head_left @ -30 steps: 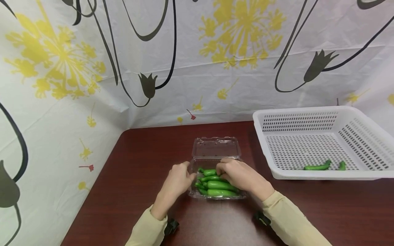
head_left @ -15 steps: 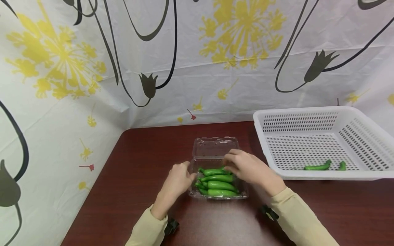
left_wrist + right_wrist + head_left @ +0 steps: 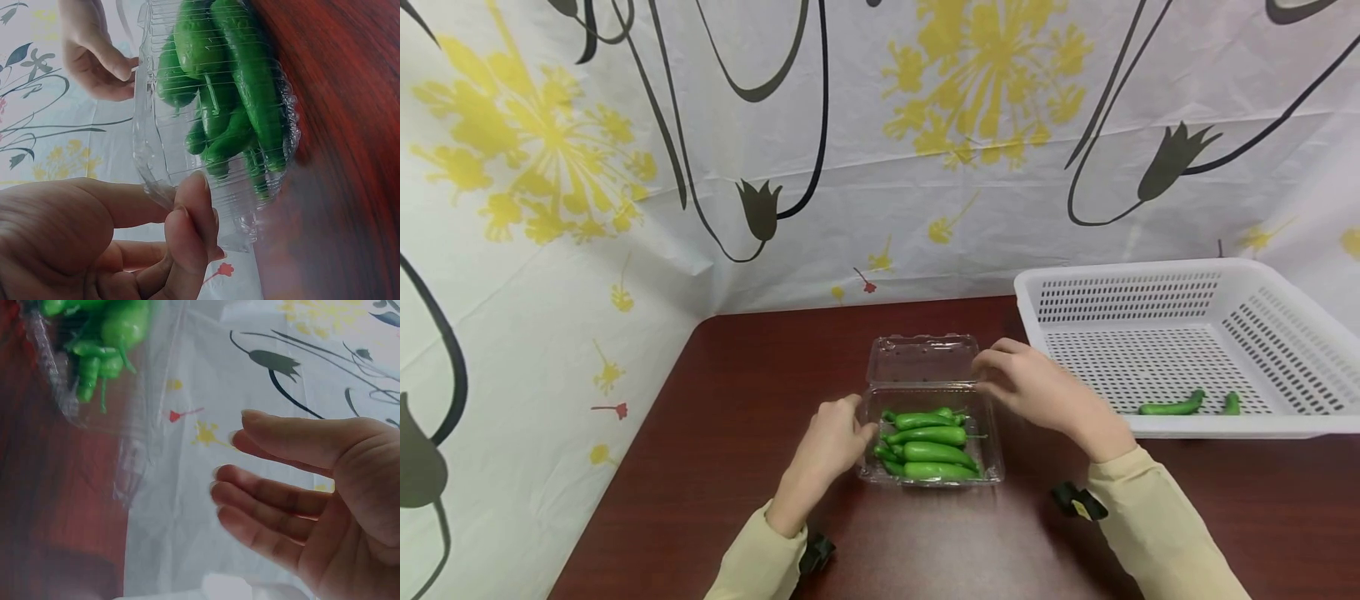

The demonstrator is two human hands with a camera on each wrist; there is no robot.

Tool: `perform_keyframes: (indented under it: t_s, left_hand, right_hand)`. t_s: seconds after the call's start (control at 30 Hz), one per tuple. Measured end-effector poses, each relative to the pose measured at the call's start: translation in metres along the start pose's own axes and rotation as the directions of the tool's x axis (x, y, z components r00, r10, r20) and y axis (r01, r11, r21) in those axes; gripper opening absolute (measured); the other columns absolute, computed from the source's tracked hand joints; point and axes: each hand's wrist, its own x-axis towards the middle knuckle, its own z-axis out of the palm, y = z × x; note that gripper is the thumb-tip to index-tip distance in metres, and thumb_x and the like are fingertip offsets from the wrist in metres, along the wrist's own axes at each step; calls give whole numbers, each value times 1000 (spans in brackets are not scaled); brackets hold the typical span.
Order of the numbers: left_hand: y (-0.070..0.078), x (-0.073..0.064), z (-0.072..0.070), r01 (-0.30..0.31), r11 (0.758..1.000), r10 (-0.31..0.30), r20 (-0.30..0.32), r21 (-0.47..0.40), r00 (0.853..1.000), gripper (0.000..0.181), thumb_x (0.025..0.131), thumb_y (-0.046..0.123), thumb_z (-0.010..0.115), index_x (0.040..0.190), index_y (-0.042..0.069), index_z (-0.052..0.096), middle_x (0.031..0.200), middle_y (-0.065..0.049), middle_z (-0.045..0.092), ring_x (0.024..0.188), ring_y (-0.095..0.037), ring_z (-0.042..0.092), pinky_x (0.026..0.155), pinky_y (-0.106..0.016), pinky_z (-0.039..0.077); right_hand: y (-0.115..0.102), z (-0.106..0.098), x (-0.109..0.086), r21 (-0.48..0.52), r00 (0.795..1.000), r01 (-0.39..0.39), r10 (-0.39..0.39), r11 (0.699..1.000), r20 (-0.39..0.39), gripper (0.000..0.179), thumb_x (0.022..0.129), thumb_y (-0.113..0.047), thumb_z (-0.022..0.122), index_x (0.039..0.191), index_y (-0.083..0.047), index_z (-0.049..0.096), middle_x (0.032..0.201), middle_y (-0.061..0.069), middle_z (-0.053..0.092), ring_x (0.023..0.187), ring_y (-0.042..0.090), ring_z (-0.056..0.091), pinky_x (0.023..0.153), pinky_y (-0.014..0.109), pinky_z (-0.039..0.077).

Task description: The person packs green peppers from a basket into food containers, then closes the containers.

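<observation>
Dark-red tabletop [image 3: 775, 375] below, white slotted basket [image 3: 1138, 427] at 2 o'clock from the clear clamshell [image 3: 991, 454], lid [image 3: 923, 360] thrown back at 12: looks like a filling step! Left hand [image 3: 829, 444] pinches the clamshell's 9 o'clock wall; right hand [image 3: 1037, 392], bare, fingers loosely bent, hangs off the 2 o'clock corner. The next move seems to call for a reach to 3 o'clock, pinching 1 of 2 visible basket chilies [image 3: 1172, 408]. Inside the clamshell: packed chilies [image 3: 932, 452], at least 4, glossy green, plump, roughly parallel, 1 thin stem pointing to 3.
</observation>
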Motion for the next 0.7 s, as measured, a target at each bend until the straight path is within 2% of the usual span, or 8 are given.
perform_keyframes:
  t_s: [0.3, 0.57, 0.7]
  left_hand:
    - [-1, 0, 1, 5, 1000, -5, -4, -4, 1000, 35, 91, 5, 72, 121, -10, 62, 58, 2, 57, 48, -8, 55, 55, -29, 49]
    - [-1, 1, 1, 6, 1000, -6, -7, -10, 1000, 30, 91, 5, 71, 117, -9, 63, 58, 3, 56, 46, -7, 55, 54, -28, 48]
    - [-1, 1, 1, 5, 1000, -5, -1, -16, 1000, 34, 91, 5, 71, 120, -10, 62, 57, 3, 56, 45, -7, 55, 55, -29, 49]
  right_hand:
    - [7, -15, -5, 26, 998, -54, 53, 998, 39, 21, 92, -11, 73, 112, -5, 70, 108, 12, 64, 98, 29, 63, 86, 48, 52]
    - [12, -23, -9, 21, 1000, -26, 27, 999, -9, 19, 92, -10, 74, 110, -3, 70, 106, 12, 64, 96, 29, 63, 83, 48, 51]
    - [15, -27, -11, 10, 999, -21, 21, 1000, -37, 16, 91, -10, 75, 106, -6, 70, 101, 8, 63, 88, 23, 62, 78, 44, 51]
